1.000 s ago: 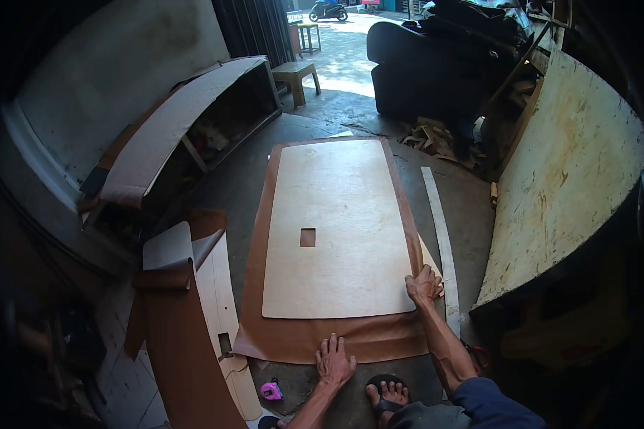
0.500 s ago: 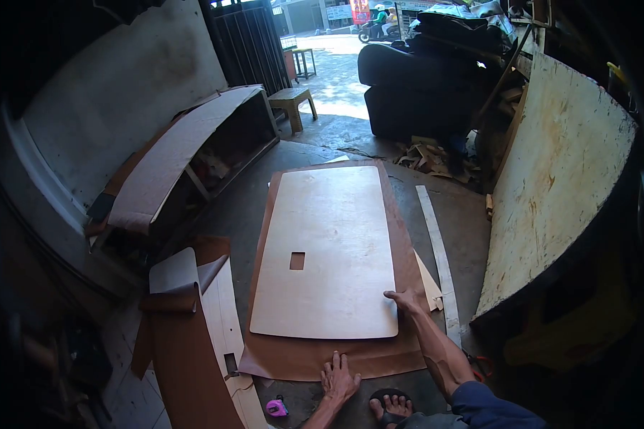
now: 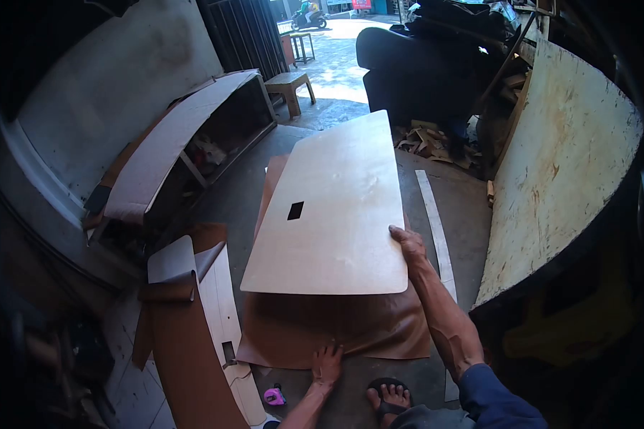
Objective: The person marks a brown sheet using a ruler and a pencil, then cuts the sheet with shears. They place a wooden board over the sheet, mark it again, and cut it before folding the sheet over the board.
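Note:
My right hand (image 3: 411, 247) grips the right edge of a pale plywood panel (image 3: 336, 214), thumb on top and fingers underneath. The panel has rounded corners and a small rectangular cutout. It is tilted and raised off a brown leather-like sheet (image 3: 322, 329), whose near part shows in shadow below it. At the sheet's near edge lies my left hand (image 3: 326, 365), fingers stretched out on the material. A pink tape measure (image 3: 274, 396) rests on the floor to the left of that hand.
On the left lie a rolled brown sheet (image 3: 182, 350) and a long pale board (image 3: 225, 322). A narrow pale strip (image 3: 435, 229) lies right of the panel. A curved panel (image 3: 562, 171) leans at the right. Behind stand a curved frame (image 3: 172, 146) and a stool (image 3: 290, 84).
My right hand has lifted the plywood panel from the brown sheet and tilted it. My left hand has shifted slightly left and up along the sheet's near edge.

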A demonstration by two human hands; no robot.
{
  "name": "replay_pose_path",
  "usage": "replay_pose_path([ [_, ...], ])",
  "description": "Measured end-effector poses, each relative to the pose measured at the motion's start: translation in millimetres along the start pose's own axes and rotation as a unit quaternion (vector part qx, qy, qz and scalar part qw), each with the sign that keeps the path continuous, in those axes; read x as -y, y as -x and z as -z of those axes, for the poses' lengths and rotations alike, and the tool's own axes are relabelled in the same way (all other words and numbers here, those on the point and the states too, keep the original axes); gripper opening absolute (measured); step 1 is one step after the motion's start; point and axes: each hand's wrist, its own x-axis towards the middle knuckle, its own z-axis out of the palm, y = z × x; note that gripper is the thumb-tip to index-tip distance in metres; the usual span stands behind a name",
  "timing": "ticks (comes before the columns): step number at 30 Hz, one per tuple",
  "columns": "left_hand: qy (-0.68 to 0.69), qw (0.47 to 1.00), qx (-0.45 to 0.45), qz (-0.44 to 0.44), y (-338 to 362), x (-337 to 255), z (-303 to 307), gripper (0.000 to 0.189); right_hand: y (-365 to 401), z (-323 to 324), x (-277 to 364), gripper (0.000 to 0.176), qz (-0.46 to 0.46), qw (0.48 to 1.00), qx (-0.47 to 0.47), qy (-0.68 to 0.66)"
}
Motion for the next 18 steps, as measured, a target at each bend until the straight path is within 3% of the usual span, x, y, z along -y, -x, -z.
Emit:
replay_pose_path([
  [4, 0.136, 0.989, 0.060, -0.020, -22.5, 20.7, 49.3, 0.026, -57.0, 74.0, 28.6, 0.039, 0.026, 0.991, -0.064, -0.114],
  [5, 0.140, 0.978, 0.150, -0.017, -25.8, 37.0, 67.8, 0.024, -65.0, 87.0, 37.2, 0.043, 0.036, 0.988, -0.071, -0.130],
  [7, 0.151, 0.964, 0.217, -0.016, -15.8, 75.5, 100.1, 0.027, -87.8, 113.7, 36.4, 0.054, 0.081, 0.981, -0.100, -0.148],
  [8, 0.159, 0.962, 0.220, -0.009, -4.6, 89.8, 123.4, 0.034, -82.0, 112.6, 42.3, 0.054, 0.044, 0.985, -0.156, -0.053],
  [9, 0.155, 0.948, 0.279, -0.002, -2.4, 101.2, 155.8, 0.040, -76.2, 111.7, 48.5, 0.055, 0.009, 0.977, -0.211, 0.041],
  [11, 0.094, 0.939, 0.330, -0.013, 16.3, 121.7, 212.5, 0.027, -73.2, 111.8, 30.8, 0.047, -0.050, 0.928, -0.215, 0.301],
  [14, 0.070, 0.893, 0.438, 0.082, 54.2, 150.2, 284.4, 0.024, -55.4, 101.7, -14.2, 0.048, -0.094, 0.919, -0.060, 0.379],
  [16, 0.043, 0.838, 0.531, 0.116, 81.1, 173.3, 322.9, 0.022, -40.1, 81.9, -39.0, 0.059, -0.127, 0.846, 0.047, 0.516],
  [17, 0.001, 0.809, 0.573, 0.131, 101.5, 179.5, 343.2, 0.025, -47.2, 88.8, -71.8, 0.064, -0.035, 0.791, 0.066, 0.607],
  [18, -0.039, 0.775, 0.613, 0.145, 125.8, 184.1, 362.1, 0.028, -41.4, 84.7, -87.5, 0.062, 0.010, 0.783, 0.079, 0.617],
])
